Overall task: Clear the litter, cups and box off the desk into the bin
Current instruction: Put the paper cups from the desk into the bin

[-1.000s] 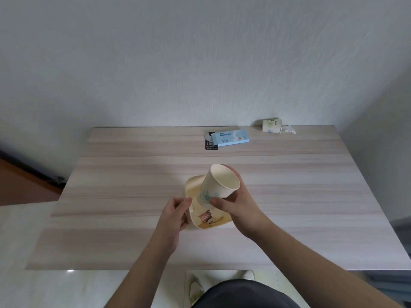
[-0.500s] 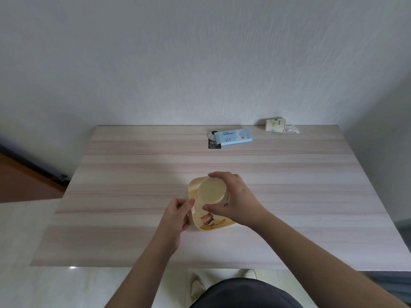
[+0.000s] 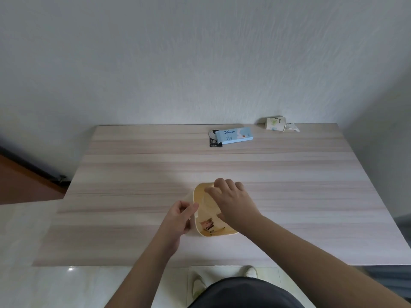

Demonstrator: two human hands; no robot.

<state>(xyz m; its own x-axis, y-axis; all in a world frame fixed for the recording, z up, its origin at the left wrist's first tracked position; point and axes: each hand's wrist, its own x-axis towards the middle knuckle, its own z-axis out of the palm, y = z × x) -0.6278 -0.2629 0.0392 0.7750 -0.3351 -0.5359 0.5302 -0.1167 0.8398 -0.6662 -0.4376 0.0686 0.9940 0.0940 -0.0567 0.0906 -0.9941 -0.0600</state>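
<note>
The left hand [image 3: 180, 218] still pinches the near-left rim of the small cream plastic bin [image 3: 201, 232]. A second ago the pale paper cup [image 3: 208, 202] stood tilted above the bin; now it has gone down inside, one cup cleared. The right hand [image 3: 233, 203] curls over it, its fingers [image 3: 220, 183] touching the top, grip unclear.
</note>
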